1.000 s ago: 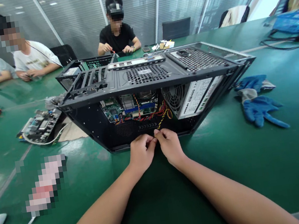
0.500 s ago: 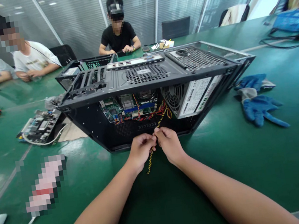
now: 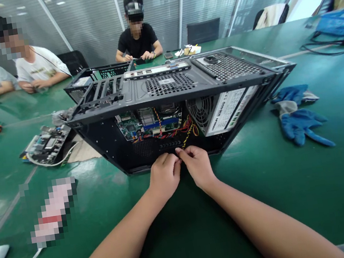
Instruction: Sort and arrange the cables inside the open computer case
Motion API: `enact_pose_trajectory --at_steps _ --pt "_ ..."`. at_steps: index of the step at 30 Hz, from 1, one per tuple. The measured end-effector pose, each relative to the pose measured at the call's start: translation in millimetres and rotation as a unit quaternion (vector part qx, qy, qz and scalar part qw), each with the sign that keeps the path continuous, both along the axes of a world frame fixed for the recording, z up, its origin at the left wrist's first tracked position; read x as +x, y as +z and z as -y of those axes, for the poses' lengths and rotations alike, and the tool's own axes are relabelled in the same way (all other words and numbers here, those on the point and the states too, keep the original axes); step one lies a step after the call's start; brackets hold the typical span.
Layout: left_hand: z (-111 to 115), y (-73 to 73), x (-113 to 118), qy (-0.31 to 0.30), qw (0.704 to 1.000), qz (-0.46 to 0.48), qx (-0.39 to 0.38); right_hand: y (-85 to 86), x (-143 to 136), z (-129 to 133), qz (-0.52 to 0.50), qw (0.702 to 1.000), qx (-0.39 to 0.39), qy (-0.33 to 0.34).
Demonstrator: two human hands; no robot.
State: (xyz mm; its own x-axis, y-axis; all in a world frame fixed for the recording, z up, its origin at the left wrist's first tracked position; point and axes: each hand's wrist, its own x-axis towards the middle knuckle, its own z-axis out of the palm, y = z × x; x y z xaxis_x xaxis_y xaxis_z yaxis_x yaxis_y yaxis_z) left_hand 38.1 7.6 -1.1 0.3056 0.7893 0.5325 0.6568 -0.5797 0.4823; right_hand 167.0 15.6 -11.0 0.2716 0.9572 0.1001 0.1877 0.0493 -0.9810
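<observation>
Just in front of the open side of a black computer case (image 3: 107,149), my left hand (image 3: 166,174) and my right hand (image 3: 198,166) meet with their fingertips pinched together. A twisted yellow-and-black cable (image 3: 187,137) runs out of the case into my fingers; both hands close on it, and its free end is hidden behind my left hand. Inside the case are a green motherboard (image 3: 130,131), a bundle of coloured wires (image 3: 172,134) and a power supply (image 3: 229,111) with a fan grille.
To the left lie a loose circuit board (image 3: 48,143) with a white cable and a blurred pinkish object (image 3: 55,211). Blue gloves (image 3: 301,120) rest on the right of the green table (image 3: 282,198). Another case (image 3: 99,73) stands behind. Several people sit across the table.
My left hand has turned over and curled its fingers tighter. The cable's loose end, which hung below my hands, is out of sight now. My right hand stays nearly where it was.
</observation>
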Motion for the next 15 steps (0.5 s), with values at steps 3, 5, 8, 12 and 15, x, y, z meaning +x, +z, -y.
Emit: enact_pose_trajectory --at_steps 3,5,8,12,15 --pt "0 -1.4 -1 0.0 1.0 -0.017 0.002 -1.9 1 -2 -0.013 1.0 -0.004 0.017" --pt "-1 -1.2 0 0.008 0.999 0.009 -0.032 -2.8 1 -3 -0.021 0.999 -0.006 0.026" --pt "-1 2.3 1 0.019 0.991 0.075 -0.113 -3.9 1 -4 -0.03 0.999 -0.01 0.035" --pt "-3 9.5 4 0.017 0.959 0.16 -0.232 -5.7 0 -4 -0.057 0.997 -0.011 0.047" --pt "-4 11.7 5 0.014 0.918 0.228 -0.323 -6.2 0 -4 -0.082 0.995 -0.009 0.058"
